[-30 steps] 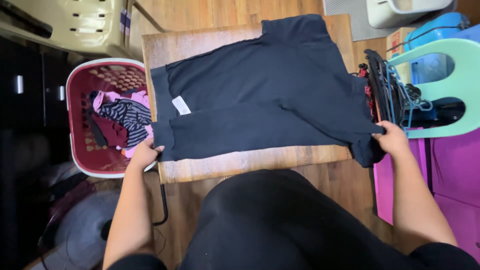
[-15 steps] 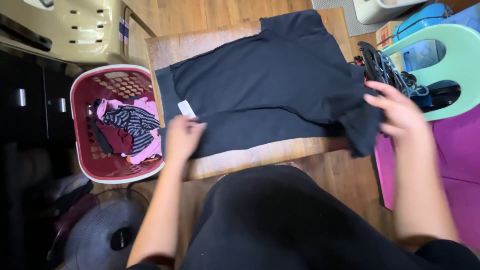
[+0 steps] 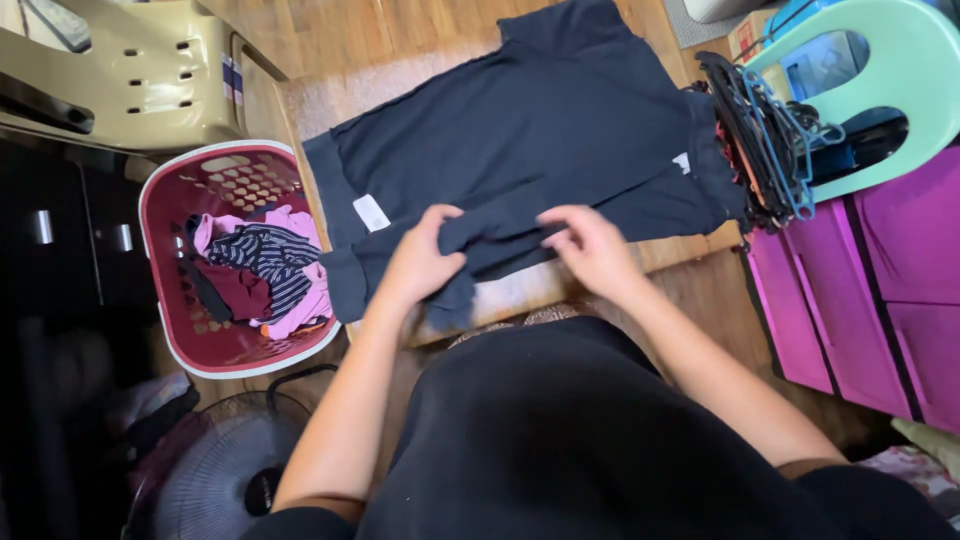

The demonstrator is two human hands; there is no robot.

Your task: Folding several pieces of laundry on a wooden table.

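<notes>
A pair of dark navy pants lies spread across a small wooden table, waistband to the left with a white label. My left hand grips a bunched fold of the near leg around its middle. My right hand pinches the same leg a little to the right, fingers curled over the cloth. Between and below the hands the near leg is rumpled and pulled off the table's front edge. The far leg still lies flat.
A red laundry basket with striped, pink and maroon clothes stands left of the table. Dark hangers hang at the right on a mint-green chair, above purple drawers. A beige plastic chair and a fan are nearby.
Both hands left the ends of the near leg and came together at its middle, gathering the cloth. The leg's cuff end now lies on the table at the right.
</notes>
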